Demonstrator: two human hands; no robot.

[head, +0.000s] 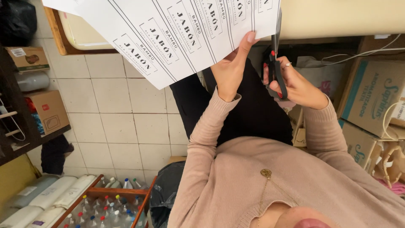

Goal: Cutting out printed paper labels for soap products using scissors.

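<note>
My left hand [230, 69] pinches the lower edge of a white sheet of paper [177, 33] printed with rows of black-lettered labels between ruled lines, thumb on top. My right hand [299, 86], with red nails and a ring, grips black-handled scissors [276, 63]. Their blades point up along the sheet's right edge, beside one ruled line. Both hands are held over my lap in dark trousers, with the pink sweater sleeves below them.
Printed cardboard boxes [371, 97] are stacked at the right. A wooden crate of bottles with coloured caps [112, 202] sits at the bottom left on the tiled floor [118, 118]. A dark shelf with small boxes [42, 112] lines the left. A cream tabletop [337, 17] runs along the top.
</note>
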